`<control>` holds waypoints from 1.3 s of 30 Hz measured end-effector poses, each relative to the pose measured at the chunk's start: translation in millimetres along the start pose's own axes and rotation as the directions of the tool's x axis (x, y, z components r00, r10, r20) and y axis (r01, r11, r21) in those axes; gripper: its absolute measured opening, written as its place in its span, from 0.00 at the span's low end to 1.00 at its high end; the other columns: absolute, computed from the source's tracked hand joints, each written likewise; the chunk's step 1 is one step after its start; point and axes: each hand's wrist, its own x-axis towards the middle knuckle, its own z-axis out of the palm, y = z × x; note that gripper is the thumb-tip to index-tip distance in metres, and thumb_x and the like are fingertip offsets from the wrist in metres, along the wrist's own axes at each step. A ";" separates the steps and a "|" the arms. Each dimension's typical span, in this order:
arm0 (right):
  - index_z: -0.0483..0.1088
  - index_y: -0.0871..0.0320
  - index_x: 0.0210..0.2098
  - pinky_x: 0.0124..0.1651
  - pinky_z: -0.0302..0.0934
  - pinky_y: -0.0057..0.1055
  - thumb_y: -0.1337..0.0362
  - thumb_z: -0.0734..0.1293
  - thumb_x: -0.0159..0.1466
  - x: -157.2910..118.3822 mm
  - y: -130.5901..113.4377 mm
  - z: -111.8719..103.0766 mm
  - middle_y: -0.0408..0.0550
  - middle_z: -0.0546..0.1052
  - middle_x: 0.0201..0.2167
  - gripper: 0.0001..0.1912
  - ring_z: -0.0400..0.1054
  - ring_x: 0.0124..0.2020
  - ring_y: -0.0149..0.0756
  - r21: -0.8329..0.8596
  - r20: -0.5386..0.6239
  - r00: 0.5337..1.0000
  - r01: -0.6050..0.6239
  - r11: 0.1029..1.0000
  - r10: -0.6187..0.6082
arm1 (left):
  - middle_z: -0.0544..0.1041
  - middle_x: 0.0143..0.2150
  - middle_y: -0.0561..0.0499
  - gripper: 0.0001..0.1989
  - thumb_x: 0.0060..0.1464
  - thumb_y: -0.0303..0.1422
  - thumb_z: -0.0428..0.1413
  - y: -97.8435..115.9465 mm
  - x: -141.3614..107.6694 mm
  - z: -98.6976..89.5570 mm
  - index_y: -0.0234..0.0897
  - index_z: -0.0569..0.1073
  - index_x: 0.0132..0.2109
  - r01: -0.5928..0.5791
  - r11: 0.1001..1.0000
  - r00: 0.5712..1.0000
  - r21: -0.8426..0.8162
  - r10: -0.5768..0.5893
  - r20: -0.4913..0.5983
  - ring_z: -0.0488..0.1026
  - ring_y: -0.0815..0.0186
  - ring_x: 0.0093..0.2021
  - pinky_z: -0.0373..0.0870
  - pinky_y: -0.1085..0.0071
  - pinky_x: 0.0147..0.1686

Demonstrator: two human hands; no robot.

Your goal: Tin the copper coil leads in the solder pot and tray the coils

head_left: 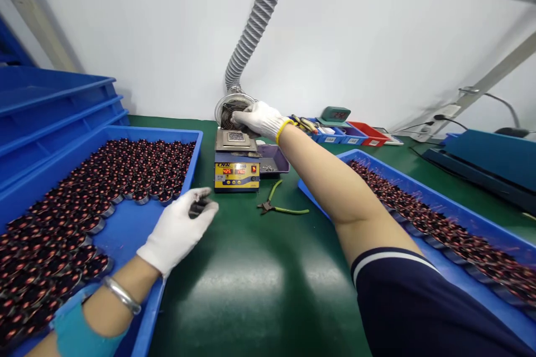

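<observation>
My left hand (180, 230), in a white glove with darkened fingertips, hovers by the right rim of the left blue tray (193, 164). Its fingers curve with the thumb apart, and nothing shows between them. My right hand (262, 121), also gloved, reaches to the round metal hood (218, 111) behind a solder pot (237, 175) with red digits. Its fingers are bent together beside a dark coil (227, 118); whatever they hold is hidden. Many round parts with black tops and reddish centres (142, 164) fill much of the left tray.
Green-handled cutters (288, 211) lie on the green table (251, 290). A purple bin (278, 159) stands beside the pot. The right blue tray (355, 155) holds similar parts. A grey hose (259, 17) rises from the hood. Stacked blue trays (58, 92) stand at left.
</observation>
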 end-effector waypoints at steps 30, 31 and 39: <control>0.74 0.58 0.36 0.28 0.57 0.23 0.56 0.67 0.55 -143.9 -0.4 55.5 0.42 0.74 0.27 0.13 0.66 0.28 0.28 0.199 0.153 0.988 -0.048 0.979 0.017 | 0.73 0.52 0.53 0.06 0.47 0.34 0.55 6.8 -7.2 -6.8 0.41 0.77 0.30 -0.269 0.948 0.959 0.173 0.279 -0.041 0.70 0.61 0.52 0.67 0.68 0.52; 0.74 0.58 0.36 0.29 0.58 0.23 0.57 0.67 0.54 -143.6 0.8 55.6 0.42 0.74 0.27 0.13 0.66 0.28 0.28 0.196 0.161 0.987 -0.045 0.979 0.013 | 0.73 0.52 0.54 0.06 0.47 0.33 0.54 7.4 -7.8 -7.3 0.42 0.76 0.28 -0.269 0.944 0.959 0.189 0.281 -0.036 0.70 0.62 0.51 0.67 0.69 0.52; 0.74 0.60 0.37 0.25 0.56 0.22 0.56 0.65 0.56 -143.9 0.8 37.9 0.41 0.72 0.22 0.15 0.63 0.23 0.26 0.242 0.119 0.991 -0.082 0.967 0.055 | 0.75 0.49 0.50 0.06 0.45 0.32 0.54 7.6 -2.9 -23.6 0.38 0.70 0.23 -0.163 0.987 0.981 0.016 0.163 -0.108 0.70 0.58 0.51 0.66 0.63 0.50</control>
